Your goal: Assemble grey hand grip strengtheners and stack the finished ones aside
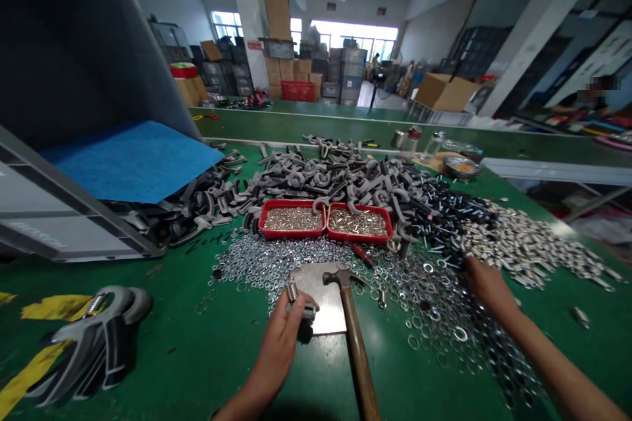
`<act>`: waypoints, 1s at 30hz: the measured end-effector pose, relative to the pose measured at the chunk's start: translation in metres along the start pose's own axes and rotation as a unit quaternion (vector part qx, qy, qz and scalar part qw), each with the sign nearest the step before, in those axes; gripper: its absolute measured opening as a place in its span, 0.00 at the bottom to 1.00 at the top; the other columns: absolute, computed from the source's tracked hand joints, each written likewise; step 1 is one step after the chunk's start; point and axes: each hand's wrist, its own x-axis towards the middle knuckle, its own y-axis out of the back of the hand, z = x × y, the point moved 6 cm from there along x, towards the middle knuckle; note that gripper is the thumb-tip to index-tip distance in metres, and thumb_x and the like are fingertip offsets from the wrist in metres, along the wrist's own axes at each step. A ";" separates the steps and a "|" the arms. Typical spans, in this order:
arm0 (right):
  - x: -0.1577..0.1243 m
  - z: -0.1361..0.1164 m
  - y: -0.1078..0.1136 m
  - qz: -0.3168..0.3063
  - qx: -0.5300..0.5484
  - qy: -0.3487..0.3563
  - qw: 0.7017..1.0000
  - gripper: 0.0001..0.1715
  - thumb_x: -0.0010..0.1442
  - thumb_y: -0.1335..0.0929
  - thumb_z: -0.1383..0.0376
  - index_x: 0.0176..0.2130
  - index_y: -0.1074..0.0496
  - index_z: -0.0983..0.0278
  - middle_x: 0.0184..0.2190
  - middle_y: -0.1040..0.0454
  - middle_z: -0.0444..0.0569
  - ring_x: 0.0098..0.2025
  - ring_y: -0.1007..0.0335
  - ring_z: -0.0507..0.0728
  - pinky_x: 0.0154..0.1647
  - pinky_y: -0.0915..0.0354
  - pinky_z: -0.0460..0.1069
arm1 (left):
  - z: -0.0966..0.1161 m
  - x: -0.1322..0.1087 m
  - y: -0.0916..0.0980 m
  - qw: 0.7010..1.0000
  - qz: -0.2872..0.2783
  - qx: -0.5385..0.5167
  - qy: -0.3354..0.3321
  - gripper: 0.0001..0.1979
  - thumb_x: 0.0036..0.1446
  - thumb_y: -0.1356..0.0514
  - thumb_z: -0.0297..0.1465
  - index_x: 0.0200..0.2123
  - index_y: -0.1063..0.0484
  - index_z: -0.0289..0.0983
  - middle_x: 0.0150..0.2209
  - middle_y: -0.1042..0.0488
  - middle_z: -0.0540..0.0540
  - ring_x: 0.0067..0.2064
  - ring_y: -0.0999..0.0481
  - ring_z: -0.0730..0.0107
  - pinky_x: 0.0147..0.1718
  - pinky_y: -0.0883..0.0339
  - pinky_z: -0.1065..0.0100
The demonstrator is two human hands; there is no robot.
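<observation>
My left hand (284, 325) is closed above the front of a square metal plate (328, 309). Between its thumb and fingers are a small coil spring (291, 290) and a short metal cylinder (309, 311). A claw hammer (356, 342) lies with its head on the plate and its wooden handle toward me. To the right, my right hand (486, 286) reaches down, fingers curled, at the edge of a heap of black parts and screws (437, 227). Its fingertips are hidden. Loose metal rings (419, 316) lie around it, with silver metal sleeves (533, 243) beyond.
Two red trays (326, 235) of small metal pieces stand behind the plate, before a pile of grey-black clamp-like handles (340, 174). Several assembled handles (99, 342) lie front left, beside a grey crate (83, 230) with a blue sheet (143, 161). A person (587, 99) sits far right.
</observation>
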 end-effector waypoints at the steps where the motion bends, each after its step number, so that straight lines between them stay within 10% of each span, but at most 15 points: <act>1: 0.005 0.010 -0.003 -0.013 0.005 0.005 1.000 0.05 0.53 0.32 0.73 0.30 0.32 0.63 0.26 0.26 0.55 0.30 0.29 0.61 0.32 0.38 0.52 | -0.001 -0.001 -0.001 1.000 0.000 -0.007 0.005 0.18 0.67 0.49 0.46 0.37 0.29 0.39 0.35 0.28 0.47 0.40 0.29 0.64 0.43 0.38 0.67; 7: 0.008 0.022 0.005 -0.028 0.050 0.010 0.998 0.08 0.58 0.38 0.64 0.27 0.41 0.58 0.21 0.33 0.52 0.22 0.35 0.60 0.25 0.43 0.53 | -0.013 0.000 -0.010 0.992 0.011 -0.110 0.065 0.17 0.66 0.47 0.45 0.38 0.30 0.37 0.35 0.28 0.46 0.36 0.30 0.67 0.38 0.36 0.68; 15: -0.031 -0.069 -0.002 -0.003 0.182 0.054 0.982 0.23 0.61 0.40 0.51 0.46 0.29 0.63 0.41 0.25 0.58 0.40 0.26 0.65 0.42 0.32 0.57 | -0.008 -0.005 -0.007 0.992 0.029 -0.112 0.044 0.18 0.66 0.46 0.46 0.36 0.30 0.37 0.32 0.27 0.48 0.33 0.31 0.70 0.35 0.38 0.70; 23: -0.050 0.019 0.018 0.028 0.109 -0.028 0.993 0.21 0.62 0.41 0.52 0.39 0.28 0.63 0.37 0.23 0.63 0.33 0.25 0.65 0.31 0.32 0.57 | -0.034 -0.009 0.019 0.955 0.116 -0.262 0.079 0.17 0.62 0.42 0.46 0.39 0.30 0.37 0.35 0.27 0.48 0.35 0.30 0.69 0.36 0.35 0.70; 30: -0.020 -0.013 -0.012 0.015 0.085 0.060 0.994 0.18 0.59 0.39 0.63 0.46 0.28 0.65 0.39 0.23 0.59 0.40 0.26 0.63 0.42 0.32 0.55 | -0.016 -0.009 -0.015 0.984 0.013 -0.158 0.076 0.18 0.64 0.45 0.46 0.36 0.29 0.37 0.33 0.28 0.48 0.34 0.30 0.69 0.35 0.37 0.71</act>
